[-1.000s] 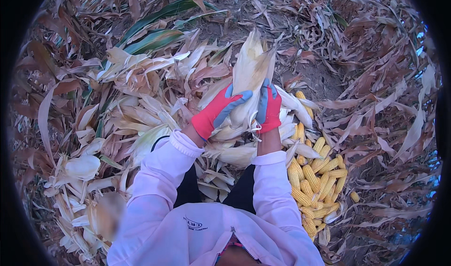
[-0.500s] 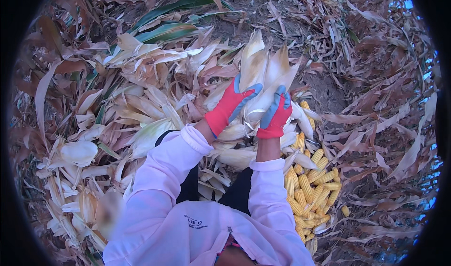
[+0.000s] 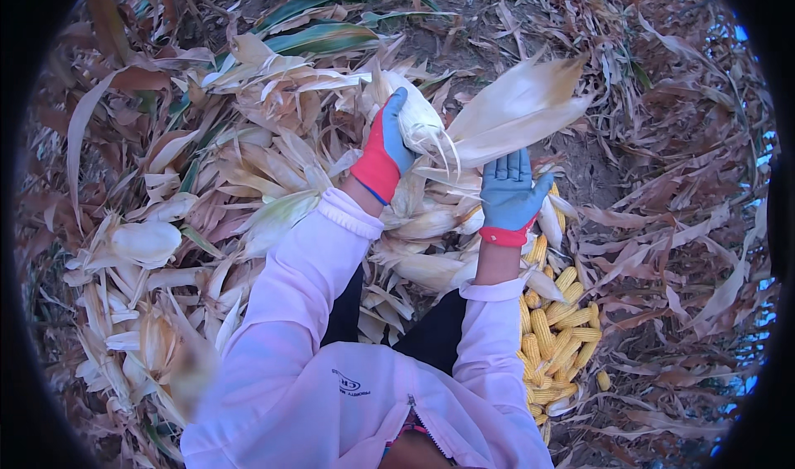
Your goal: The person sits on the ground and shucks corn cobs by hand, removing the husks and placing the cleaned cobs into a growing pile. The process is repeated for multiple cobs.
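Note:
My left hand (image 3: pixel 389 144), in a red and grey-blue glove, is closed round a pale dry corn husk (image 3: pixel 416 114) with thin strands dangling from its end. Whether a cob is inside it cannot be seen. A broad piece of husk (image 3: pixel 520 108) fans out to the right of that bundle, above my right hand (image 3: pixel 511 193). Palm up, the right hand has its fingers stretched out, their tips at the lower edge of that piece. Unpeeled-looking ears in husks (image 3: pixel 431 266) lie below, between my forearms.
Bare yellow corn cobs (image 3: pixel 559 336) are piled beside my right forearm. Loose husks (image 3: pixel 257 171) are heaped on the left. Long green leaves (image 3: pixel 323 38) lie at the far side, and dry brown leaves (image 3: pixel 662 262) cover the ground to the right.
Both hands gripped the husk together before. The right hand has let go, turned palm up and spread its fingers. The husk has swung apart, with one broad piece now leaning right.

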